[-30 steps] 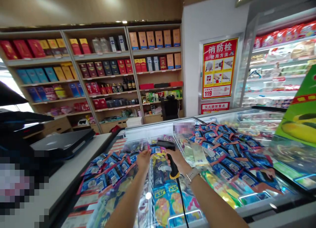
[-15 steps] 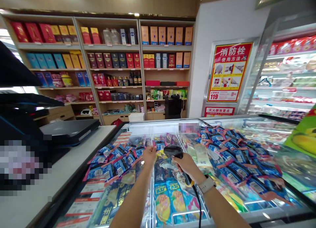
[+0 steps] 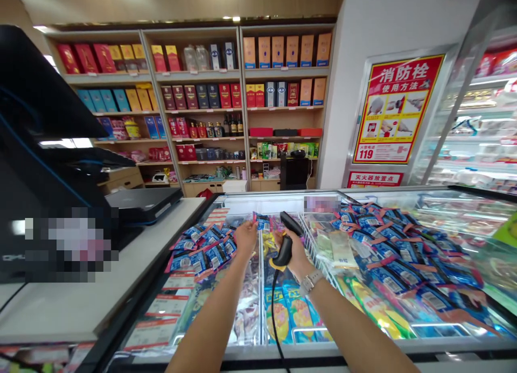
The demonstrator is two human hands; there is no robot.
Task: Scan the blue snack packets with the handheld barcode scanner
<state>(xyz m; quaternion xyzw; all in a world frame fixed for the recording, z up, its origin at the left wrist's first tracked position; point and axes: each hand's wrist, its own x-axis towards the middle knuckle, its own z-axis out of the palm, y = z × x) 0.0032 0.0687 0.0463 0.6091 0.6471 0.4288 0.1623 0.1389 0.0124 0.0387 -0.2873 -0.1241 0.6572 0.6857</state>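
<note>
My left hand (image 3: pixel 246 239) is closed, its fingertips pinching the left edge of a small blue and pink packet (image 3: pixel 263 221) above the glass-topped freezer. My right hand (image 3: pixel 299 257) is wrapped round the handle of a black barcode scanner (image 3: pixel 285 248), whose head is raised close to the packet's right side. A black cable (image 3: pixel 273 311) hangs from the scanner towards me. On the freezer glass, left of my left hand, lies a pile of similar blue packets (image 3: pixel 204 249). A larger pile of blue packets (image 3: pixel 398 244) spreads over the right side.
Frozen goods in wire baskets show through the freezer glass (image 3: pixel 242 335). A counter (image 3: pixel 81 303) with a black checkout machine (image 3: pixel 36 147) stands at the left. Shelves of boxed bottles (image 3: pixel 202 96) line the back wall, and a red poster (image 3: pixel 398 112) hangs on the right.
My right hand has turned the scanner, so its handle now slants down to the left and its head sits higher. My left hand still holds the packet. The view has swung left.
</note>
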